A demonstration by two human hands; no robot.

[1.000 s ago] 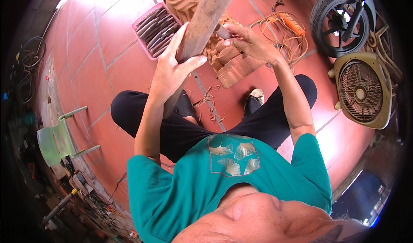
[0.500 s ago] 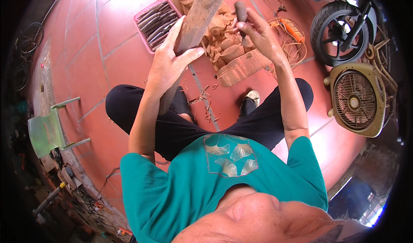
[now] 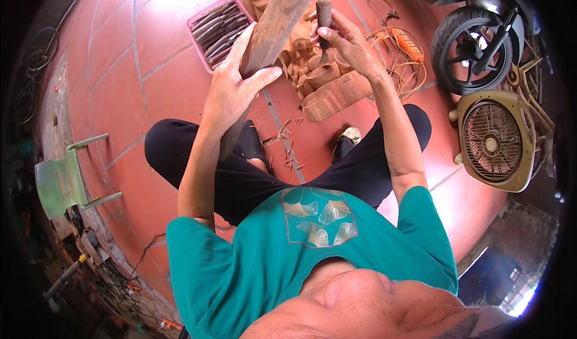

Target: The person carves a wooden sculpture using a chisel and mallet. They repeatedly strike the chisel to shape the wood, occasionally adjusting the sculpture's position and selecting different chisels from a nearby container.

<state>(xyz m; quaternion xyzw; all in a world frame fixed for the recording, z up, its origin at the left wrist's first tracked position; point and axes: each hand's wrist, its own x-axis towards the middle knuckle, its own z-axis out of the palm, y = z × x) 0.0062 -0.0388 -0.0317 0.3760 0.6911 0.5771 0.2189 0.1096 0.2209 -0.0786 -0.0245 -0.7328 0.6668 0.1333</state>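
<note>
My left hand (image 3: 231, 96) is wrapped round a long, flat wooden bar (image 3: 277, 24), thumb on its right side and fingers on its left. The bar slants from above my lap up to the far edge of the view. In my right hand (image 3: 354, 49) is a chisel (image 3: 324, 18), gripped by its brown handle with the blade pointing down. Below it lies a reddish-brown wood carving (image 3: 336, 96) with rounded, layered shapes and a flat-sided base. The blade tip is close over the carving; whether it touches, I cannot tell. The bar hides part of the carving.
A pink tray (image 3: 199, 49) full of dark-handled tools sits left of the carving. Wood shavings (image 3: 287, 138) litter the tiles between my feet. At right are an orange power strip (image 3: 407, 45) with tangled cords, a motorbike wheel (image 3: 472, 49) and a box fan (image 3: 491, 144). A green chair (image 3: 60, 183) stands left.
My right hand has moved slightly left, and the chisel has turned more upright, its blade lower toward the carving. The left hand and wooden bar have barely shifted.
</note>
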